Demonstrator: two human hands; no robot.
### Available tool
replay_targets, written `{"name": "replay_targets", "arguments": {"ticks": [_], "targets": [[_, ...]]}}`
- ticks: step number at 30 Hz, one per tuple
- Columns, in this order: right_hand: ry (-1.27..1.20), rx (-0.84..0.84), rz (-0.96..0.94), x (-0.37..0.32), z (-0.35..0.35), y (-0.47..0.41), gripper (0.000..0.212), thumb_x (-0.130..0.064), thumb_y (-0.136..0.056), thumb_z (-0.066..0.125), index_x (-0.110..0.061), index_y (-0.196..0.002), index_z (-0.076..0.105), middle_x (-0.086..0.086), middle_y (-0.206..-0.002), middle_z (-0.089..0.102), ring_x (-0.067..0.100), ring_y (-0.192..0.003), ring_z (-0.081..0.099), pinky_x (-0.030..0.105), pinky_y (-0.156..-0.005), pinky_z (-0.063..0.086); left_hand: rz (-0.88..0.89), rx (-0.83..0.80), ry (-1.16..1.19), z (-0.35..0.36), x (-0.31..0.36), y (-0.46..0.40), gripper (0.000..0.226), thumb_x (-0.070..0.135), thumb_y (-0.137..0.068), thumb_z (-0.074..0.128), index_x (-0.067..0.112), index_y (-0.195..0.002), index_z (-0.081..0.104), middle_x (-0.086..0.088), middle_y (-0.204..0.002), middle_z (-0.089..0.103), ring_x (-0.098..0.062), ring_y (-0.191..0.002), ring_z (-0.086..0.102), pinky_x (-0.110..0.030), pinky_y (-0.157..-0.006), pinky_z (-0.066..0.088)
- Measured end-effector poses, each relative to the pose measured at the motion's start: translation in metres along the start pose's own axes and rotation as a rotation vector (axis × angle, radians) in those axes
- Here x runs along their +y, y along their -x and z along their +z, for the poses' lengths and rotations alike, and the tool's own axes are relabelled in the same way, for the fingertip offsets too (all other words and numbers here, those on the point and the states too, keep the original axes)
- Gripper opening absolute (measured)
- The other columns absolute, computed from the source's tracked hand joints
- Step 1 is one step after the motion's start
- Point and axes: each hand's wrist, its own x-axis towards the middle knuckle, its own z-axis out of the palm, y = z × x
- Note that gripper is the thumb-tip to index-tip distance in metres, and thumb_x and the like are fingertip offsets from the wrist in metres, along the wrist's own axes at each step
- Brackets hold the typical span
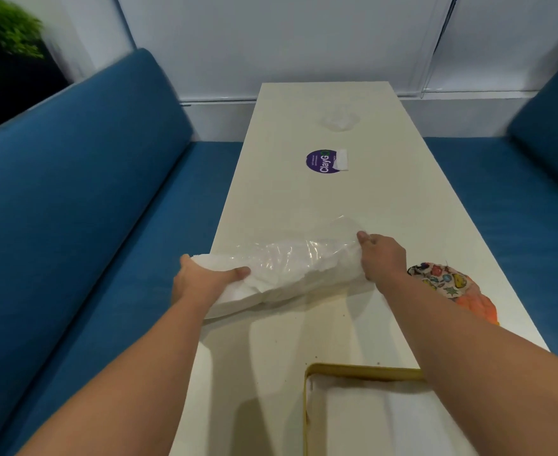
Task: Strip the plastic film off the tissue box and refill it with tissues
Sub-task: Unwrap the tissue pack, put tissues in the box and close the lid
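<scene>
A stack of white tissues (281,284) in clear plastic film (291,255) lies across the white table (320,199), its left end sticking out of the film. My left hand (205,278) grips that bare left end, thumb on top. My right hand (383,258) pinches the film at the pack's right end. A gold-rimmed tissue box (363,409) with a white inside stands at the near table edge, partly under my right forearm.
A colourful patterned cloth item with an orange part (452,287) lies right of the pack. Farther up the table are a purple round sticker (323,161) and a crumpled clear film scrap (337,118). Blue sofas (83,199) flank the table.
</scene>
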Motion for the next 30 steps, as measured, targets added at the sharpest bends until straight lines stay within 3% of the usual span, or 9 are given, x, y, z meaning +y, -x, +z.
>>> {"name": "replay_targets", "arguments": {"ticks": [9,11,13,15,17,20,24,27,30], "targets": [[0.104,0.08,0.057,0.008,-0.013,-0.007,0.049,-0.044,-0.102,0.032,-0.009,-0.086,0.062,0.013,-0.086,0.063,0.033,-0.087,0.058,0.034,-0.074,0.042,-0.06,0.014,0.084,-0.029,-0.055,0.0,0.141,0.07,-0.025,0.083,0.026,-0.144,0.021,-0.004,-0.131,0.046,-0.03,-0.114,0.048,-0.04,-0.073,0.047],[0.081,0.093,0.092,0.008,-0.018,-0.007,0.046,-0.046,-0.1,0.037,-0.009,-0.103,0.063,0.015,-0.105,0.064,0.033,-0.099,0.057,0.035,-0.081,0.043,-0.07,0.022,0.094,-0.033,-0.062,0.001,0.141,0.07,-0.024,0.082,0.028,-0.143,0.021,-0.004,-0.132,0.046,-0.031,-0.114,0.048,-0.04,-0.072,0.047],[0.092,0.128,0.096,0.002,-0.02,-0.001,0.053,-0.05,-0.095,0.047,-0.014,-0.133,0.052,0.015,-0.132,0.055,0.035,-0.119,0.049,0.044,-0.096,0.041,-0.066,0.03,0.099,-0.034,-0.064,0.003,0.14,0.071,-0.024,0.082,0.029,-0.143,0.022,-0.004,-0.131,0.047,-0.031,-0.113,0.049,-0.042,-0.075,0.049],[0.255,0.248,-0.131,-0.008,-0.017,0.011,0.061,-0.05,-0.091,0.055,-0.017,-0.141,0.045,0.013,-0.143,0.045,0.035,-0.13,0.04,0.049,-0.104,0.032,-0.063,0.039,0.11,-0.034,-0.064,0.003,0.138,0.07,-0.024,0.083,0.027,-0.141,0.024,-0.003,-0.127,0.048,-0.03,-0.108,0.049,-0.042,-0.075,0.05],[0.265,0.314,-0.529,-0.021,-0.011,0.029,0.052,-0.041,-0.089,0.064,-0.018,-0.134,0.055,0.012,-0.138,0.051,0.033,-0.128,0.044,0.046,-0.104,0.03,-0.065,0.042,0.136,-0.033,-0.063,0.005,0.135,0.07,-0.024,0.083,0.026,-0.139,0.027,-0.001,-0.119,0.049,-0.028,-0.101,0.049,-0.04,-0.07,0.049],[0.217,0.062,-0.864,-0.032,-0.001,0.049,0.037,-0.036,-0.088,0.064,-0.021,-0.122,0.067,0.007,-0.12,0.065,0.03,-0.115,0.055,0.036,-0.099,0.033,-0.069,0.045,0.186,-0.033,-0.064,0.009,0.128,0.068,-0.024,0.085,0.025,-0.134,0.033,0.003,-0.109,0.047,-0.026,-0.096,0.05,-0.038,-0.068,0.048],[0.412,-0.221,-0.792,-0.03,0.01,0.056,0.044,-0.05,-0.095,0.05,-0.031,-0.135,0.055,-0.001,-0.135,0.057,0.021,-0.129,0.044,0.035,-0.107,0.025,-0.066,0.058,0.244,-0.043,-0.07,0.012,0.124,0.067,-0.025,0.086,0.026,-0.132,0.036,0.004,-0.112,0.05,-0.025,-0.099,0.051,-0.04,-0.071,0.047],[0.555,-0.278,-0.736,-0.03,0.012,0.057,0.051,-0.058,-0.095,0.04,-0.034,-0.14,0.047,-0.003,-0.144,0.048,0.019,-0.136,0.036,0.041,-0.112,0.02,-0.071,0.078,0.287,-0.054,-0.078,0.015,0.12,0.067,-0.024,0.086,0.026,-0.127,0.04,0.004,-0.113,0.053,-0.024,-0.099,0.054,-0.041,-0.074,0.05],[0.533,-0.162,-0.75,-0.034,0.011,0.065,0.048,-0.056,-0.093,0.047,-0.027,-0.129,0.059,-0.001,-0.13,0.058,0.024,-0.125,0.046,0.039,-0.105,0.028,-0.077,0.093,0.332,-0.064,-0.086,0.021,0.118,0.065,-0.023,0.088,0.028,-0.126,0.042,0.005,-0.114,0.055,-0.023,-0.1,0.056,-0.045,-0.078,0.053]]}}
